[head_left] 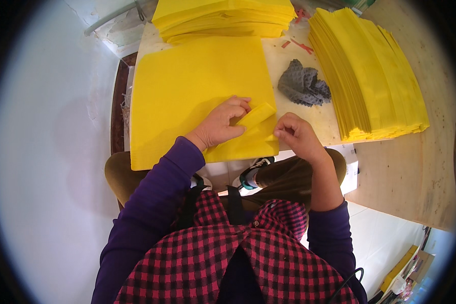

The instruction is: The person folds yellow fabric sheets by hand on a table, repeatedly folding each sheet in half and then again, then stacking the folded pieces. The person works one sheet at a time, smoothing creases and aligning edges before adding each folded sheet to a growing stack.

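Note:
A pile of yellow fabric sheets (187,71) lies flat before me, with the near right corner of its top layer lifted and folded back into a flap (257,116). My left hand (220,122) rests on the pile beside this flap. Its fingers are curved and its thumb stands apart from them, with the flap showing in the gap. At the right edge of the pile, my right hand (296,136) is closed in a pinch on the edge of a yellow sheet. The pinched bit is mostly hidden by the fingertips.
Another yellow stack (223,20) sits at the far edge, and a tall folded yellow stack (370,76) stands on the right. Between them lie a crumpled grey cloth (303,83) and red scraps (302,46). A white wall (50,126) rises on the left.

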Demonstrator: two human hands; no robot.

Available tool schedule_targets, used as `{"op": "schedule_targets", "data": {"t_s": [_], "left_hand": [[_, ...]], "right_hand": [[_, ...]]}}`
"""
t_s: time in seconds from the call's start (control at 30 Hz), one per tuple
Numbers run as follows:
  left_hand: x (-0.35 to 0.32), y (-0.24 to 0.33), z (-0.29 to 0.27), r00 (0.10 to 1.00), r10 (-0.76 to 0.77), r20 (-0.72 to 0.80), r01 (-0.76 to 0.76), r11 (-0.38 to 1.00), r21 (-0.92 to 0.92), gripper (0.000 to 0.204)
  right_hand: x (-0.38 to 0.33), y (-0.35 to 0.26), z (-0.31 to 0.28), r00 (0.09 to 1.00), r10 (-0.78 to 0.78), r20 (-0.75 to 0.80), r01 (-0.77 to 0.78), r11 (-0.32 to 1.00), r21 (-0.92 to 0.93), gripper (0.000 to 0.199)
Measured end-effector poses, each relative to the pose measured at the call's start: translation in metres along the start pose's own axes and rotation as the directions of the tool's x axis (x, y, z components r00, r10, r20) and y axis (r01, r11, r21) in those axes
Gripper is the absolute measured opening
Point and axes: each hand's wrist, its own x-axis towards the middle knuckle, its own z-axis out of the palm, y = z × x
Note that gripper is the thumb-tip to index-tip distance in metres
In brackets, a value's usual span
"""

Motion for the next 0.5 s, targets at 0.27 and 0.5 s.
{"op": "schedule_targets", "data": {"t_s": [0.27, 0.5], "left_hand": [[0.0, 0.001, -0.001, 1.0, -0.002, 0.003, 0.002, 0.999, -0.042, 0.017], [0.0, 0.001, -0.001, 1.0, -0.02, 0.01, 0.021, 0.997, -0.071, 0.016]], "right_hand": [[0.008, -0.008, 0.003, 0.996, 0.087, 0.005, -0.087, 0.992, 0.096, 0.007], [0.009, -0.015, 0.006, 0.981, 0.185, 0.064, -0.196, 0.903, 0.382, 0.007]]}}
